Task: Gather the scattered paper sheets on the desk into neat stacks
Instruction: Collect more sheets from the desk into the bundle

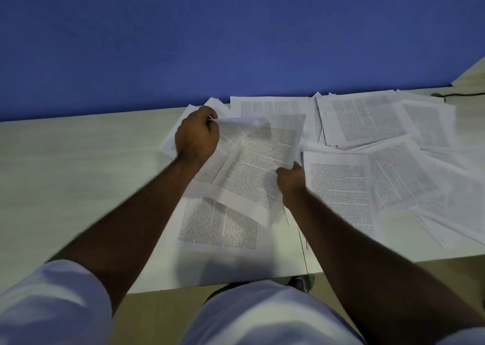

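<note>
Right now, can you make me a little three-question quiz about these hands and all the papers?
1. True or false: both hands hold the same lifted sheet.
2. Which hand grips its far curled corner? A) left hand B) right hand
3. Fill in: the wall behind the desk is ____.

Key: 1 true; 2 A; 3 blue. Loose papers lie scattered on the right side of the desk, not yet stacked.

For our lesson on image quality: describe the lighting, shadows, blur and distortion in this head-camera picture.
Head view: dim, bluish light; the held sheets cast a soft shadow on the sheet below; print is too blurred to read; left hand and right hand are slightly smeared; the wide lens bows the desk edge.
</note>
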